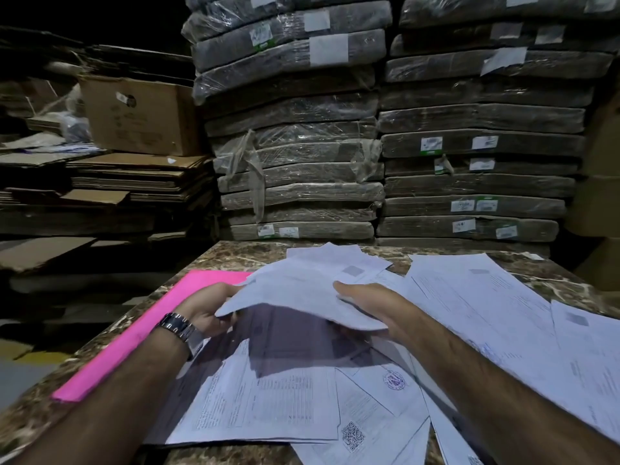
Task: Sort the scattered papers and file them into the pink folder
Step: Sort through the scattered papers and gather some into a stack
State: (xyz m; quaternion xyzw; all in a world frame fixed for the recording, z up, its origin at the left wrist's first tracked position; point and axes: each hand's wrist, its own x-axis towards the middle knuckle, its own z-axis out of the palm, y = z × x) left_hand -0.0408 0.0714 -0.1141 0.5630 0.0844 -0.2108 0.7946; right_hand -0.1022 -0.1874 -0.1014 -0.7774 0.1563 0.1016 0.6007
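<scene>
While the left hand point(205, 308) and right hand point(374, 303) each grip one edge of a raised sheaf of papers point(302, 290), the pink folder point(134, 333) lies flat on the marble table point(235, 253), just left of them. Loose sheets point(268, 397) beneath show a QR code point(352, 436) and a round purple stamp point(396, 380); their print, seemingly tables, is too blurred to read.

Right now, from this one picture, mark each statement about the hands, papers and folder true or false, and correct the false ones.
1. The left hand and right hand hold a bunch of papers lifted off the table. True.
2. The pink folder lies right of the papers. False: it lies on the left, beside the left forearm.
3. A wristwatch is on the left wrist. True.
4. Every paper is already filed. False: loose sheets lie spread over the table.
</scene>
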